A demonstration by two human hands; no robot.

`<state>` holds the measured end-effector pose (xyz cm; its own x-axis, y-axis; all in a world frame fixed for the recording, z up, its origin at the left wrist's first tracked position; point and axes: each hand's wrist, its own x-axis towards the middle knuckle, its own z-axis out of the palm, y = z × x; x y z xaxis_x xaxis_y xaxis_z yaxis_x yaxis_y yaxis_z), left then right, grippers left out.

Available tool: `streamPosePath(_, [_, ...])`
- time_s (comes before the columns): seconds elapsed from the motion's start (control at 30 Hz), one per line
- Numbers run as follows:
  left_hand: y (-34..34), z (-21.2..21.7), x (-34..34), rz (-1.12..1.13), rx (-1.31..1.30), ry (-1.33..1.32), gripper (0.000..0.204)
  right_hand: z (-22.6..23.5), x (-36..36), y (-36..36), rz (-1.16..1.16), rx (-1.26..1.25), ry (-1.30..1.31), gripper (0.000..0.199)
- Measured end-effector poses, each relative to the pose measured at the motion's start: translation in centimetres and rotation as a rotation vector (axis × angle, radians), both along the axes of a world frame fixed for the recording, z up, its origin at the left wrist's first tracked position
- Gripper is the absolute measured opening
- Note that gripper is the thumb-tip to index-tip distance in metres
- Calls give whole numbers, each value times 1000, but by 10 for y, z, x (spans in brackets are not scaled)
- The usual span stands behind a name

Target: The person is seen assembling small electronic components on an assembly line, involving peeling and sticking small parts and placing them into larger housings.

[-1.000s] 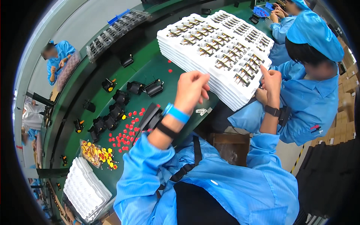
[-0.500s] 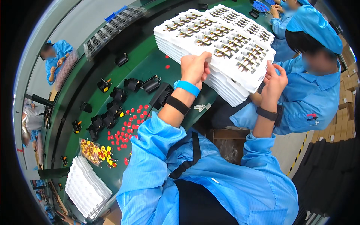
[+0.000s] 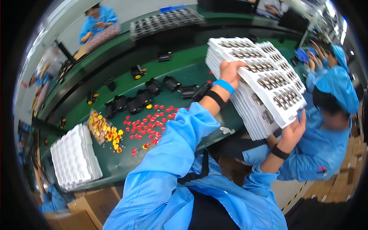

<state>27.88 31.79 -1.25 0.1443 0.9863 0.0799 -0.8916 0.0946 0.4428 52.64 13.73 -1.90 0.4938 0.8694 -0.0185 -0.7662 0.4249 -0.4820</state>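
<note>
A white moulded tray (image 3: 268, 76) carries rows of small dark metal parts in its pockets. My left hand (image 3: 231, 73) grips its left edge, fingers curled over the rim. At the near right corner my right hand (image 3: 293, 132) holds the tray, thumb and fingers at the edge. The tray is tilted, its near end raised off a stack of similar white trays (image 3: 249, 115). Parts show in the uncovered tray beneath. Whether the far end still touches the stack, I cannot tell.
Left of the stack lie black housings (image 3: 143, 97), scattered red pieces (image 3: 151, 126) and a bag of yellow-and-red pieces (image 3: 97, 124). White trays (image 3: 74, 157) are stacked farther left. A co-worker in blue (image 3: 322, 145) sits close on the right. Cardboard boxes (image 3: 92, 207) stand below the bench.
The top tray's near end has come up from the stack and tilted, uncovering parts beneath. My view has swung, so the bench and stack appear lower and farther right.
</note>
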Motion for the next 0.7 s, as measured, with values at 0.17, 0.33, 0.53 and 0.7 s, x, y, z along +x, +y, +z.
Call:
streamPosePath(0.17, [-14, 30, -15, 10, 123, -12, 45, 15, -25, -2, 24, 59, -223, 46])
streamPosePath(0.33, [-42, 63, -84, 153, 284, -32, 49, 9, -36, -7, -371, -69, -1104, 43])
streamPosePath(0.53, [-137, 101, -204, 566, 318, 58, 45, 52, -144, -21, -392, 264, -1517, 36])
streamPosePath(0.7, [-266, 95, -320, 963, 283, 138, 50, 38, -239, 17, 411, 219, -945, 41])
